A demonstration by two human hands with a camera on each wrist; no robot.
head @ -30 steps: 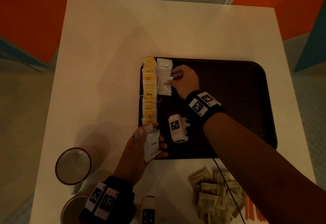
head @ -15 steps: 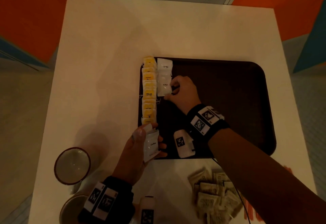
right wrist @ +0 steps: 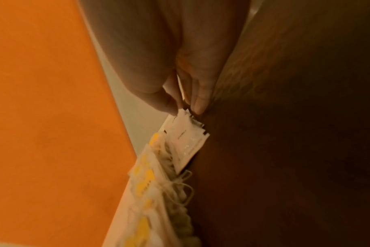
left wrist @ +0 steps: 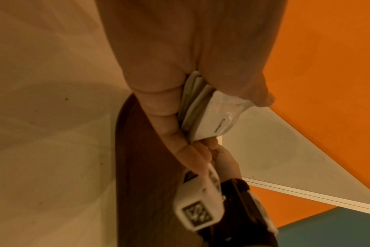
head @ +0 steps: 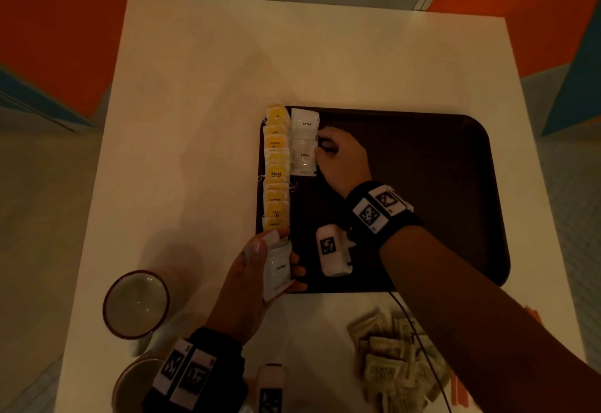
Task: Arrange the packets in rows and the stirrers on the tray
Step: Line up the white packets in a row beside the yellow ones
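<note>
A dark brown tray (head: pixel 422 185) lies on the white table. Along its left edge runs a column of yellow tea packets (head: pixel 275 168), and beside it lie white coffee packets (head: pixel 304 144), one overlapping the other. My right hand (head: pixel 320 149) is at their right edge with curled fingers. In the right wrist view its thumb and a fingertip (right wrist: pixel 184 108) pinch the edge of a coffee packet (right wrist: pixel 188 133). My left hand (head: pixel 276 256) holds a small stack of coffee packets (head: pixel 276 277) over the tray's near left corner. That stack (left wrist: pixel 211 117) shows clamped in the left hand (left wrist: pixel 201 103).
A heap of brown sugar packets (head: pixel 393 367) lies near the front right, with orange stirrers (head: pixel 458 393) beside it. Two cups (head: pixel 136 303) stand at the front left. The table edge (head: pixel 97 217) is close on the left.
My right hand drew back toward me half a second ago, then returned to the right edge of the white packets. The left hand and its stack stayed put.
</note>
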